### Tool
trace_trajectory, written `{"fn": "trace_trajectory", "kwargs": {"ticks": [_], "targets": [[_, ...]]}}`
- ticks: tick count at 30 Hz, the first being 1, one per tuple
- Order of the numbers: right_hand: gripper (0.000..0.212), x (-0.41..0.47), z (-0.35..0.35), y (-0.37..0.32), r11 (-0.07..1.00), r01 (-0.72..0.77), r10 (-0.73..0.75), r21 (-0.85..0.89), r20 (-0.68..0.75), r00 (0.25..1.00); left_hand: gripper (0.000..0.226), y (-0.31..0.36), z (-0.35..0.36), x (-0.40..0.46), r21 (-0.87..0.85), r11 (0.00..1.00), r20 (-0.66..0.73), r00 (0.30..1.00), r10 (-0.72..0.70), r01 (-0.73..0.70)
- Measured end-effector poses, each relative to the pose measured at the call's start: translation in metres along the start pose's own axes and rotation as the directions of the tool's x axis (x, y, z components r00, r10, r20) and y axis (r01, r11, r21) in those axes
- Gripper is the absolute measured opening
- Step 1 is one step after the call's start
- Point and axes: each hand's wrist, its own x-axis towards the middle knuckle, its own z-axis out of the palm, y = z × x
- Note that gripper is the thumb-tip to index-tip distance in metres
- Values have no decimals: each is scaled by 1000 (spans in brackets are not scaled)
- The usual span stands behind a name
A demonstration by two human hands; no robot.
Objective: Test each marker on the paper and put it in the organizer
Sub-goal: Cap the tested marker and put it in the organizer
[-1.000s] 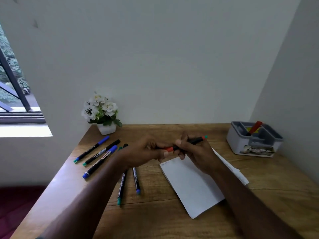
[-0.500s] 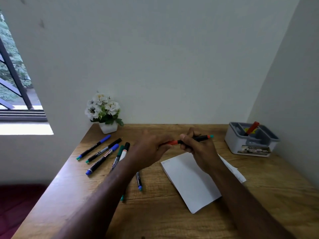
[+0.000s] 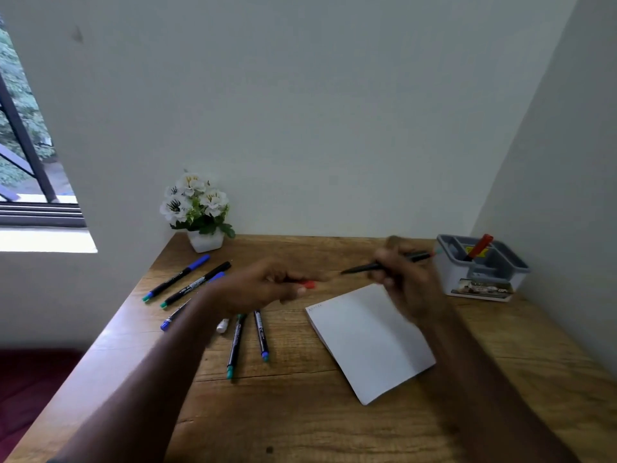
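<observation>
The right hand (image 3: 405, 279) grips a black marker (image 3: 377, 266) around its barrel, fingers curled; the uncapped tip points left, the far end points toward the organizer. The marker is held in the air above the top edge of the paper (image 3: 370, 342), not touching it. The hand is blurred, so the exact finger placement cannot be told.

The left hand (image 3: 263, 287) pinches a small red cap (image 3: 309, 284) at its fingertips, apart from the marker tip and just left of the paper's upper corner.

The paper lies on the wooden desk (image 3: 300, 422), turned at an angle, with faint writing at its top left corner.

The grey organizer (image 3: 480, 272) stands at the desk's right rear by the wall. One red marker (image 3: 479, 246) leans in a back compartment.

Loose markers lie on the desk's left side: a blue-capped one (image 3: 177, 278), a black one (image 3: 197, 284) beside it, one with a blue end (image 3: 173, 317) partly under the left forearm, and two near the left wrist, one with a green end (image 3: 235, 347), one with a blue end (image 3: 261, 335).

A white pot of white flowers (image 3: 197, 208) sits at the rear left corner.
</observation>
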Motion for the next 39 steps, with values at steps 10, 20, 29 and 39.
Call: {"fn": "trace_trajectory", "kwargs": {"ticks": [10,20,29,39], "targets": [[27,-8,-14,26,972,-97,87,-215,-57,995,19,-28,34,21,393,901,-291,954,-70,186],[13,-13,0,49,692,-151,127,-706,-87,988,32,-47,48,32,458,838,-381,917,-117,297],[12,-18,-1,40,723,-118,203,-681,46,978,37,-47,44,28,393,881,-336,933,-130,264],[15,-11,9,58,613,-176,181,-770,-80,980,32,-51,44,34,391,857,-366,911,-192,337]]}}
